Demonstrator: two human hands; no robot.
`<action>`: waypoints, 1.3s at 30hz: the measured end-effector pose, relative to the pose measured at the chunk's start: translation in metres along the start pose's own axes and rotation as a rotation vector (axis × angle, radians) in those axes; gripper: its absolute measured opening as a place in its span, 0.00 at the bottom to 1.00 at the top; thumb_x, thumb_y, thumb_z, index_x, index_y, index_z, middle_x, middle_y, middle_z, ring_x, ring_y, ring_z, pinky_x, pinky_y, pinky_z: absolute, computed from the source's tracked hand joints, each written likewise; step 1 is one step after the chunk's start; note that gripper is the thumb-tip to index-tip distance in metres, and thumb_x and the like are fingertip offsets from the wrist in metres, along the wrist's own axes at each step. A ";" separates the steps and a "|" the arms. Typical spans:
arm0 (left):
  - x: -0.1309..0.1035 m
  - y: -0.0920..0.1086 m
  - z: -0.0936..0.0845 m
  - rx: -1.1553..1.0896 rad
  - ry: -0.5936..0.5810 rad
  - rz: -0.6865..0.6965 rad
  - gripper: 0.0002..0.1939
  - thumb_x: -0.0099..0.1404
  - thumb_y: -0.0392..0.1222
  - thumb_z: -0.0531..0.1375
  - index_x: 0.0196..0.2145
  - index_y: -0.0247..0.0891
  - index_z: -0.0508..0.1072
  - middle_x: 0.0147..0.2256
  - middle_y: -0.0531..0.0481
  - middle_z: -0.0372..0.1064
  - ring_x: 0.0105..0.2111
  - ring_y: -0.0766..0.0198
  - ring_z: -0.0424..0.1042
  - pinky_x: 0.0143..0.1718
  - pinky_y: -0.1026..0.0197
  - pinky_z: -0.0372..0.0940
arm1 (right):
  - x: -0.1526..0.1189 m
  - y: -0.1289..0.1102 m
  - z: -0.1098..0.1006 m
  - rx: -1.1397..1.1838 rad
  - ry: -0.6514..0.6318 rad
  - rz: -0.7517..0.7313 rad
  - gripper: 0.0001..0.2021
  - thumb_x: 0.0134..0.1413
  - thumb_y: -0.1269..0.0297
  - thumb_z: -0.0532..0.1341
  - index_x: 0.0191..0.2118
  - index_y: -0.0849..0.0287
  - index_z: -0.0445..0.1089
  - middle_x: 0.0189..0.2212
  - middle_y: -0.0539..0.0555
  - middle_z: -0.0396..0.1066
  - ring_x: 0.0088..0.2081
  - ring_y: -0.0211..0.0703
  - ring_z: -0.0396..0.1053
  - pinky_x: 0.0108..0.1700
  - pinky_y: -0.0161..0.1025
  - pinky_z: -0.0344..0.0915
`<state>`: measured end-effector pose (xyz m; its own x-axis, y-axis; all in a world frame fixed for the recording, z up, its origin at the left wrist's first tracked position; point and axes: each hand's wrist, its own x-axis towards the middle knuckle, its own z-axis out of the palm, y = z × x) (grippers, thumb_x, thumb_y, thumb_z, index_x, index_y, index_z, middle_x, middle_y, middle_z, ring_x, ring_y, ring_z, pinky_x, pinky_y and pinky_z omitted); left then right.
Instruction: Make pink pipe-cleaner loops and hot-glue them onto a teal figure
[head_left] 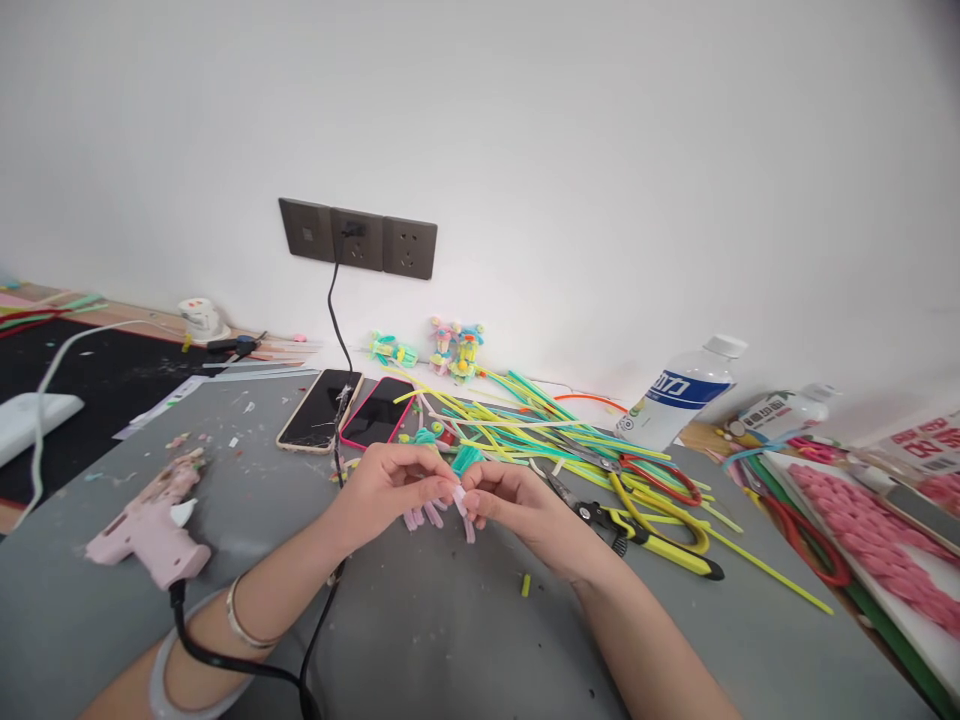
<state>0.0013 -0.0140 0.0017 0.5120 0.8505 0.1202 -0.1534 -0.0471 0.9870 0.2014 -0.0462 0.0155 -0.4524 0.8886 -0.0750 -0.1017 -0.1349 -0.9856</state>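
My left hand and my right hand meet at the middle of the grey table. Between their fingertips they pinch a short, pale lilac pipe cleaner. More lilac pipe cleaner pieces lie just under my left fingers. Behind the hands sits a teal fuzzy piece, partly hidden by the fingers. Right of my right hand lie yellow-handled pliers and scissors. A pink glue gun rests on its side to the left of my left forearm.
Two phones lie behind my left hand. Long yellow and green pipe cleaners spread along the back right, near a water bottle. Small fuzzy figures stand by the wall. The black cord passes near my left forearm.
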 end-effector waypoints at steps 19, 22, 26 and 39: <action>0.003 -0.003 -0.001 0.091 0.023 -0.046 0.08 0.59 0.39 0.67 0.37 0.36 0.79 0.33 0.49 0.77 0.30 0.64 0.76 0.31 0.64 0.72 | 0.008 0.008 -0.001 -0.095 0.269 -0.141 0.14 0.47 0.53 0.73 0.31 0.59 0.74 0.29 0.52 0.75 0.30 0.40 0.72 0.37 0.39 0.70; 0.003 -0.003 0.000 0.091 0.011 -0.060 0.07 0.61 0.42 0.67 0.35 0.35 0.78 0.31 0.49 0.75 0.28 0.65 0.76 0.28 0.66 0.71 | 0.007 0.010 0.002 -0.232 0.292 -0.206 0.13 0.50 0.53 0.70 0.30 0.59 0.74 0.28 0.53 0.75 0.30 0.42 0.72 0.36 0.40 0.69; 0.005 -0.005 -0.001 0.002 0.012 -0.076 0.09 0.61 0.43 0.67 0.32 0.35 0.75 0.28 0.51 0.74 0.26 0.68 0.74 0.28 0.66 0.71 | 0.004 0.012 0.005 -0.440 0.322 -0.363 0.08 0.57 0.58 0.66 0.33 0.58 0.74 0.29 0.54 0.75 0.31 0.43 0.72 0.36 0.40 0.69; 0.002 0.000 0.001 -0.076 0.035 0.024 0.12 0.54 0.44 0.73 0.28 0.33 0.80 0.25 0.49 0.77 0.22 0.66 0.75 0.23 0.66 0.73 | 0.001 0.009 0.001 -0.579 0.333 -0.494 0.13 0.58 0.54 0.66 0.29 0.58 0.76 0.24 0.54 0.76 0.26 0.42 0.70 0.30 0.38 0.65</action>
<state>0.0027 -0.0127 0.0016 0.4780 0.8674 0.1386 -0.2294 -0.0291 0.9729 0.1990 -0.0475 0.0067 -0.1798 0.8820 0.4357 0.2938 0.4708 -0.8319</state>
